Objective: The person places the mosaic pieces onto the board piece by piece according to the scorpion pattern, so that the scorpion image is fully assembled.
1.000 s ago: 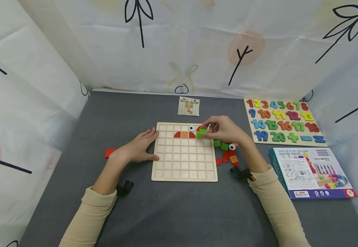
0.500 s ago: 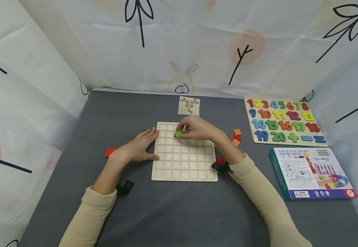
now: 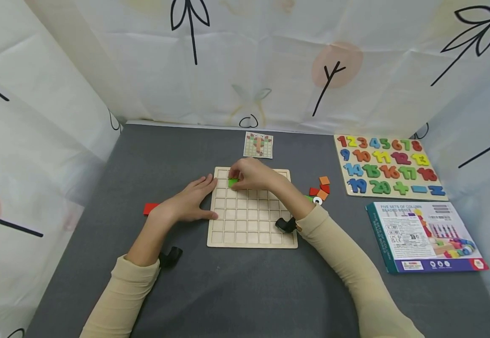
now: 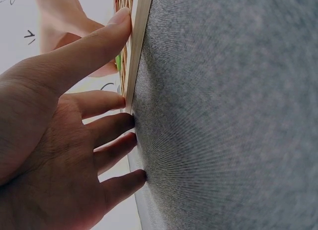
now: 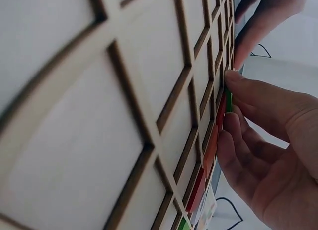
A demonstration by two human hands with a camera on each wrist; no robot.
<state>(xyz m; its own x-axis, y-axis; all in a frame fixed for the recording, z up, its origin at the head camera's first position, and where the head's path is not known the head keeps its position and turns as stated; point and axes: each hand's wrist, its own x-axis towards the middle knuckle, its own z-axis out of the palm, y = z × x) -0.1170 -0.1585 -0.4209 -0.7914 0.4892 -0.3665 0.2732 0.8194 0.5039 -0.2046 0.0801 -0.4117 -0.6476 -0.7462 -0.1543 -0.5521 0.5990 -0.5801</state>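
Right hand (image 3: 251, 172): thumb and fingers pinching a green piece (image 3: 232, 182) at the left of the grid board's second row from the far edge; whether it sits fully in its cell cannot be told.

Left hand (image 3: 192, 199): fingers spread, thumb apart, set along the left edge of the grid board (image 3: 247, 225); the thumb touches that edge.

Grid board: pale wood, flat on the table (image 3: 228, 295). In the right wrist view, a red piece (image 5: 220, 111), an orange piece (image 5: 210, 149) and another red one run from beside the green piece. Near edge free of both hands, with a broad stretch of grey table before it; the right forearm crosses the right edge.

Pattern card (image 3: 258, 144): just beyond the far edge, a narrow strip of table between.

Loose pieces (image 3: 324, 180): orange, red, green and a white eye disc (image 3: 317, 200), beside the right edge, partly behind the forearm.

Red piece (image 3: 150, 208): left of the left wrist, well apart from the board.

Number board (image 3: 397, 196): far right.

Boxed set (image 3: 428, 237): in front of the number board, a wide gap from the grid board.
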